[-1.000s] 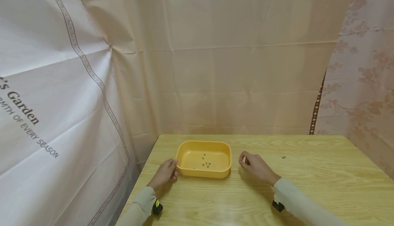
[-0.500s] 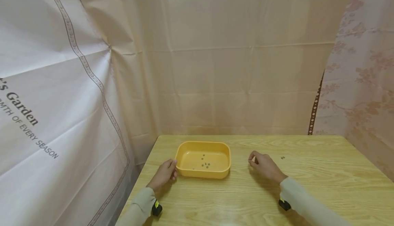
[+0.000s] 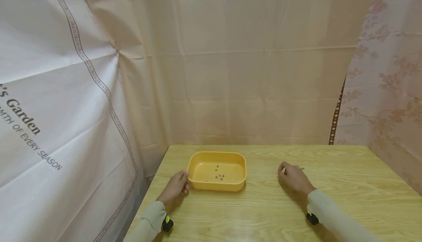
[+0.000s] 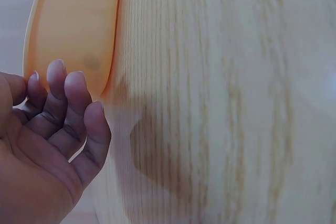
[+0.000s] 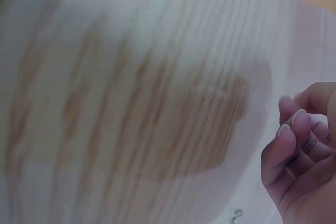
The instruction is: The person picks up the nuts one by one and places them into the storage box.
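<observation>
A yellow plastic bin (image 3: 217, 186) stands on the table's left half. Small grey metal pieces, probably nuts (image 3: 223, 176), lie scattered on its floor. My left hand (image 3: 174, 187) pinches the bin's left rim between thumb and index finger. The other fingers are loosely bent, as the left wrist view shows. Right of the bin, my right hand (image 3: 295, 178) hovers above the table, fingers loosely curled and thumb near the index fingertip. Nothing shows between them. Just beyond that hand, loose nuts (image 5: 237, 215) rest on the wood, partly hidden by it in the head view.
The light wood-grain table (image 3: 263, 212) ends at a beige curtain (image 3: 257, 95) along the back. A white printed cloth (image 3: 66, 125) hangs at the left, and a floral one (image 3: 389, 88) at the right.
My right hand has moved rightward, away from the bin and toward the loose nuts, which it now partly covers. My left hand has kept its grip on the bin's rim.
</observation>
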The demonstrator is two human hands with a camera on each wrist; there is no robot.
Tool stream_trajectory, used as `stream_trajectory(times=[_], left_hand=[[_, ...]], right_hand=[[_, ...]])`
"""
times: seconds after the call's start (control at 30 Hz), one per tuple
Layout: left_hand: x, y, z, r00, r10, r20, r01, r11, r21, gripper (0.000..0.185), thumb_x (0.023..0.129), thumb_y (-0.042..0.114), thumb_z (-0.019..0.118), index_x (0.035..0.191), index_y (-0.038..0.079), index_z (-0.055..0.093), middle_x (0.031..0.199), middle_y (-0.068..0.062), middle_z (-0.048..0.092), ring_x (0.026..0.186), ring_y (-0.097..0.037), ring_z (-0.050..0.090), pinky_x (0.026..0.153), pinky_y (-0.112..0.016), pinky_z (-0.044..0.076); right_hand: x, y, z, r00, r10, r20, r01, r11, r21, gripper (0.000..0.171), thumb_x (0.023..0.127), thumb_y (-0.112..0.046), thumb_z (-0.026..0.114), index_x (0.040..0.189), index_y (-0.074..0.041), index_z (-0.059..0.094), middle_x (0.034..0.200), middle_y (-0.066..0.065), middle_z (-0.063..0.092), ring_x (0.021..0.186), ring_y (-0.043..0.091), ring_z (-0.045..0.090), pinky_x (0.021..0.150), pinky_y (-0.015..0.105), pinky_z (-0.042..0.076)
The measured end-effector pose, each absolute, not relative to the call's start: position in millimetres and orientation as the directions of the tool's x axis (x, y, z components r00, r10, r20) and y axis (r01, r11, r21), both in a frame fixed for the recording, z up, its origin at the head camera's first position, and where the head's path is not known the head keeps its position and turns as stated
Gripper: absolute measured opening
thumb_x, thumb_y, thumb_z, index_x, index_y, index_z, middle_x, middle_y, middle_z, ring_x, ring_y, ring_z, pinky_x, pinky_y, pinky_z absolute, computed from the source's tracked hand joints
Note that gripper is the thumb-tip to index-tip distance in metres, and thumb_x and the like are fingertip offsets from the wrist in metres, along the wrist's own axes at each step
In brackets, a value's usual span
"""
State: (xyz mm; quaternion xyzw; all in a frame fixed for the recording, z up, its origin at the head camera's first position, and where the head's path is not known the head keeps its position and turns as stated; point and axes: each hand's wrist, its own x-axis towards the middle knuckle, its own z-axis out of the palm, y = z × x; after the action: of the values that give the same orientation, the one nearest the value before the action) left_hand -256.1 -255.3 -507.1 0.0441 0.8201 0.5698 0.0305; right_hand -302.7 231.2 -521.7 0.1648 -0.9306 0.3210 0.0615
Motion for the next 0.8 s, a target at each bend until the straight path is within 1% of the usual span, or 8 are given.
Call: stream_trajectory(times=[0.2,0.3,0.43,0.6,0.7,0.8], left_hand=[[-253,-255,-507,-0.994,0.108,-0.018,0.021,0.347,0.938,0.037,0.114,0.032,0.041,0.102,0.000,0.055,0.077,-0.007,0.057,0.064,-0.014,0.052,0.057,-0.024,0.048],[-252,-254,-507,-0.994,0.107,-0.016,0.023,0.355,0.935,0.038,0.113,0.033,0.041,0.101,0.000,0.055,0.077,-0.007,0.057,0.064,-0.014,0.052,0.057,-0.024,0.049],[-253,-255,-506,-0.994,0.108,-0.007,0.032,0.352,0.935,0.038,0.113,0.033,0.042,0.101,0.000,0.055,0.078,-0.009,0.058,0.065,-0.014,0.053,0.057,-0.025,0.049],[-255,-255,-506,-0.993,0.114,-0.004,0.036,0.344,0.938,0.038,0.113,0.033,0.043,0.101,-0.001,0.055,0.078,-0.010,0.058,0.065,-0.014,0.052,0.056,-0.025,0.049],[-256,-255,-506,-0.993,0.117,-0.006,0.035,0.343,0.939,0.038,0.113,0.033,0.043,0.101,-0.001,0.055,0.078,-0.009,0.058,0.064,-0.014,0.052,0.056,-0.025,0.048],[-256,-255,-506,-0.993,0.120,-0.006,0.036,0.345,0.938,0.037,0.113,0.032,0.042,0.101,0.000,0.055,0.078,-0.009,0.058,0.064,-0.014,0.052,0.056,-0.024,0.049]], right_hand=[[-303,244,-526,-0.947,-0.248,0.203,-0.320,0.757,-0.570,0.011,0.103,-0.011,0.058,0.109,-0.001,0.060,0.071,-0.001,0.059,0.054,0.013,0.049,0.047,0.028,0.040],[-304,251,-524,-0.950,-0.241,0.200,-0.313,0.754,-0.577,0.013,0.103,-0.010,0.059,0.110,0.001,0.058,0.075,0.002,0.063,0.057,0.015,0.052,0.049,0.030,0.042],[-306,260,-524,-0.955,-0.222,0.196,-0.295,0.759,-0.581,0.015,0.103,-0.009,0.058,0.110,0.004,0.057,0.080,0.007,0.067,0.056,0.016,0.052,0.049,0.030,0.044],[-307,271,-526,-0.965,-0.191,0.177,-0.260,0.753,-0.604,0.019,0.103,-0.009,0.054,0.114,0.007,0.054,0.086,0.012,0.068,0.052,0.015,0.048,0.046,0.029,0.042],[-307,276,-527,-0.967,-0.182,0.178,-0.254,0.748,-0.614,0.023,0.102,-0.009,0.050,0.116,0.009,0.052,0.087,0.016,0.068,0.047,0.014,0.042,0.043,0.029,0.040],[-307,281,-526,-0.967,-0.177,0.185,-0.254,0.755,-0.605,0.025,0.102,-0.009,0.048,0.118,0.010,0.051,0.089,0.020,0.069,0.047,0.014,0.043,0.042,0.030,0.040]])
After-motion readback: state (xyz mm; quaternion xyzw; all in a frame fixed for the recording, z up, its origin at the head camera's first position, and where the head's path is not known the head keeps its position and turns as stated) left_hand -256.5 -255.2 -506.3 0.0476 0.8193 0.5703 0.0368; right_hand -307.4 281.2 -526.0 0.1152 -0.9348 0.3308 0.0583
